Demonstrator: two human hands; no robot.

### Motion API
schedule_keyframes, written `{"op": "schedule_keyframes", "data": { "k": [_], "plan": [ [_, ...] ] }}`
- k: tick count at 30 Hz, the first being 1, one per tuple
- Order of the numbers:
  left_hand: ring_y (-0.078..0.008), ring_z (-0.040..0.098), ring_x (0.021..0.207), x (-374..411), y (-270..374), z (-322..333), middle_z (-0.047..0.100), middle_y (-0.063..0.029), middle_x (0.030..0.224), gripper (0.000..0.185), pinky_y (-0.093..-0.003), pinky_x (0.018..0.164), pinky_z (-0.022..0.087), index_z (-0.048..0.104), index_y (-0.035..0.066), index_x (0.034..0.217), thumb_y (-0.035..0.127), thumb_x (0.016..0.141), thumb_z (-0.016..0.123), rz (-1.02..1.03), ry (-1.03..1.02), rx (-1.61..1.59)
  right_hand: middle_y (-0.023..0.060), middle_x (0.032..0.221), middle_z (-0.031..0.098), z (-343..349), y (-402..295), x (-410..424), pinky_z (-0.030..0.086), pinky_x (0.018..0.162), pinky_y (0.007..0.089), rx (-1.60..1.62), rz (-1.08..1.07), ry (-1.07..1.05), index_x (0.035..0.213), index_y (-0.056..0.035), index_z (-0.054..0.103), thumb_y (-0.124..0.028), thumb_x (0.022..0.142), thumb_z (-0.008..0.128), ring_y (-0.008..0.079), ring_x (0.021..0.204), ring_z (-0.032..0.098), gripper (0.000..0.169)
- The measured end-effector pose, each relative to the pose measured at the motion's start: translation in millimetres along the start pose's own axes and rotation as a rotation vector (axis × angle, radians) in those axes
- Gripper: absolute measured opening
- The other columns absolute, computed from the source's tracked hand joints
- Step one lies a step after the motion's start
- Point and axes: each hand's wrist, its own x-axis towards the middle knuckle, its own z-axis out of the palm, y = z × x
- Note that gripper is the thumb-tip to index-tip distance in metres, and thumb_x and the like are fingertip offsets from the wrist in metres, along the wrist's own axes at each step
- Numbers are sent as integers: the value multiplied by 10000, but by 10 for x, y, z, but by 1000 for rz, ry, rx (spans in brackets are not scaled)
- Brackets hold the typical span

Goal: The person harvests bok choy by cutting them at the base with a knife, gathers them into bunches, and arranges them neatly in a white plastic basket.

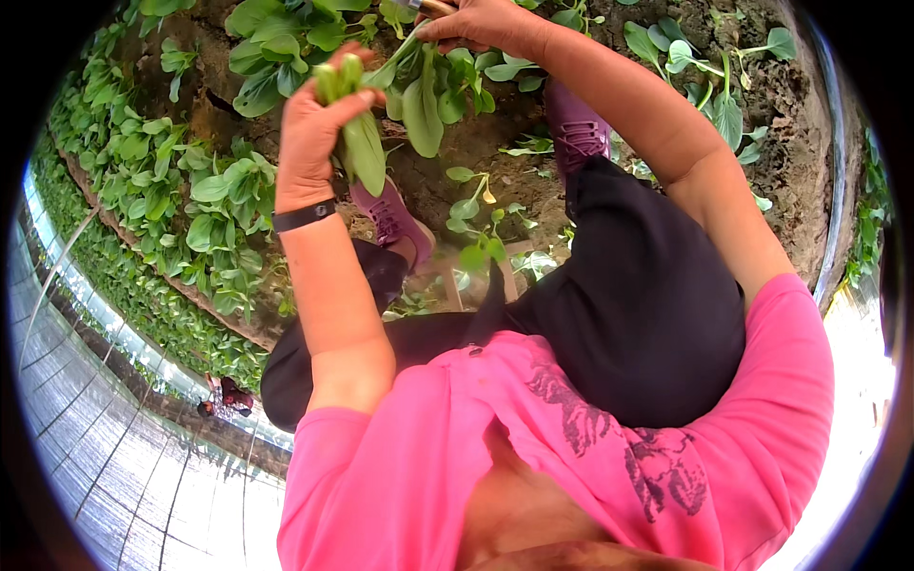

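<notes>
My left hand [305,135], a dark band at its wrist, is closed around a small bunch of leafy greens [366,153]. The pale cut stem ends stick up past my thumb, and the leaves hang below. Farther right, at the top edge, my right hand [493,30] grips a tool with a brown handle [437,7]. Only a bit of metal beside that handle shows; the rest lies out of frame. Right under my right fingers is another leafy green plant [423,107], its stem reaching up to them. Whether those fingers also pinch it is unclear.
Dense rows of leafy greens [221,185] grow at left. Loose or sparse plants [727,107] lie on bare soil [792,143] at right. My purple shoes [389,218] stand among small plants [468,207]. Another person [232,396] is far off, near greenhouse sheeting [107,428].
</notes>
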Motion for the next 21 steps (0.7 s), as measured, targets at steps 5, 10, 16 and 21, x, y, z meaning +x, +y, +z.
{"op": "schedule_keyframes", "data": {
  "k": [5,10,16,21],
  "plan": [
    [-106,599,956,290,-6,206,638,-51,1097,452,-257,834,487,576,-2,1209,5,774,695,46,-190,-109,50,652,602,155,-323,-93,441,484,266,71,-105,-45,835,10,628,-190,812,723,108,548,558,222],
    [-99,609,826,391,-115,355,651,-13,952,343,-253,727,499,631,23,1089,14,751,689,-118,-184,-20,50,629,598,-19,-372,-283,425,441,270,-148,-2,72,809,-6,636,-202,806,719,110,507,548,212],
    [-195,641,875,302,-364,942,572,-124,1183,437,-321,776,507,630,92,1136,23,704,641,166,-321,672,-2,644,516,-488,586,-505,380,478,271,-430,-75,126,865,-39,606,-409,850,656,88,554,469,374],
    [-355,649,910,98,-673,1079,321,-276,1422,409,-416,804,523,651,140,1082,34,689,609,24,-358,1263,215,752,627,-306,914,-912,476,697,432,-663,102,51,888,18,617,-477,904,498,366,737,623,509]
  ]
}}
